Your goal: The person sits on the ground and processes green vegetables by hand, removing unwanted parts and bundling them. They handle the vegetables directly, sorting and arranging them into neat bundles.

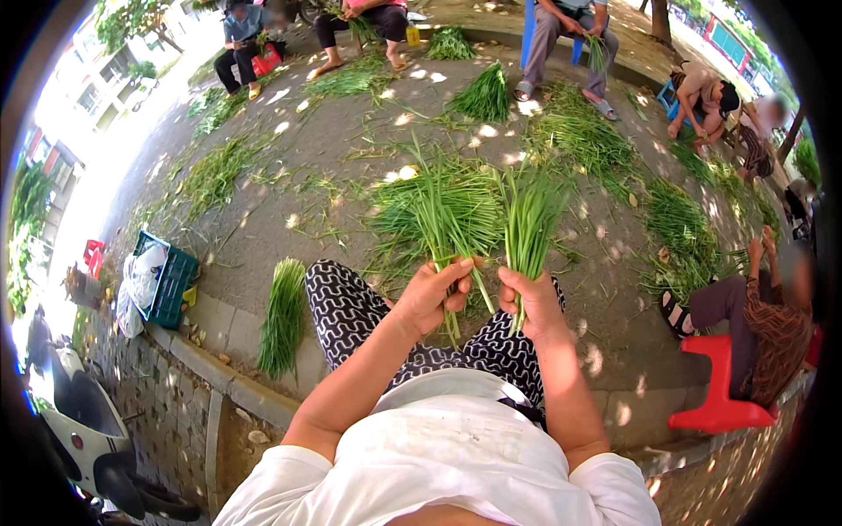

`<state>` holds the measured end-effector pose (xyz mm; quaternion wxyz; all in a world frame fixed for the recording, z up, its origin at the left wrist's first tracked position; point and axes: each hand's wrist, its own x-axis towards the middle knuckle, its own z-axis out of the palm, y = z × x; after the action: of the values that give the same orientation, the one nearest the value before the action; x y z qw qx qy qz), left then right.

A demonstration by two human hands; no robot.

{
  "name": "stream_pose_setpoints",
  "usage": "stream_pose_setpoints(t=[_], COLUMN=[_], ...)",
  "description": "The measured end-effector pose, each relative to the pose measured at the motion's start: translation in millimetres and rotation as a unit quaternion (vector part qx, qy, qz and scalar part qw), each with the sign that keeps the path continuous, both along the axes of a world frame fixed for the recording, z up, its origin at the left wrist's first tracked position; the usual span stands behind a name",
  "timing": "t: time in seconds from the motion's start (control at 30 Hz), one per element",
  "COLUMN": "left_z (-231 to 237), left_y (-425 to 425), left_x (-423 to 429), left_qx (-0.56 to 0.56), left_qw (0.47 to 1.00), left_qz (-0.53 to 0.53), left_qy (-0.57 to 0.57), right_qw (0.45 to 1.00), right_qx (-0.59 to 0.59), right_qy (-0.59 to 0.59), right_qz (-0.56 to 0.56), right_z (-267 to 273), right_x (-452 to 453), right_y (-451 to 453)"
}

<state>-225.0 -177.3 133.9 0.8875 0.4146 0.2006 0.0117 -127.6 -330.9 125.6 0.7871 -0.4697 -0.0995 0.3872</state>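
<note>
My left hand (431, 296) grips a thin bunch of long green chive-like stalks (431, 227), pale ends down. Between its thumb and fingers one stalk (482, 287) slants towards the right. My right hand (534, 304) is closed around a thicker, more even bunch of the same stalks (529, 223), its ends poking out below the fist. Both hands are above my lap, a small gap apart. Just beyond them a loose pile of stalks (470, 197) lies on the pavement. A neat bunch (281, 319) rests beside my patterned trouser leg (339, 309).
A green crate (172, 283) with white plastic bags stands at the left, near a parked scooter (92, 427). More heaps of greens (681, 230) cover the ground. Several people sit around handling stalks. A red plastic stool (717, 388) stands at the right.
</note>
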Motion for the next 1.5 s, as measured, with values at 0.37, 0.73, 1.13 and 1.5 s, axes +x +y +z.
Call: stream_pose_setpoints(t=[0.37, 0.73, 1.13, 1.5], left_z=[6, -4, -10, -14], left_y=[0, 1, -4, -2], left_x=[-4, 1, 1, 0], left_qx=[0.019, 0.072, 0.123, 0.123], left_qw=[1.0, 0.997, 0.99, 0.988], left_qz=[-0.009, -0.017, 0.07, 0.089], left_qy=[-0.007, 0.017, 0.01, 0.008], right_qw=[0.999, 0.995, 0.996, 0.992], right_qx=[-0.009, -0.009, -0.016, -0.023], right_qy=[-0.006, -0.038, -0.083, -0.117], right_qz=[0.036, 0.088, 0.035, 0.038], right_z=[7, 1, -10, -11], right_x=[-5, -12, -15, -20], right_y=[9, 14, 16, 17])
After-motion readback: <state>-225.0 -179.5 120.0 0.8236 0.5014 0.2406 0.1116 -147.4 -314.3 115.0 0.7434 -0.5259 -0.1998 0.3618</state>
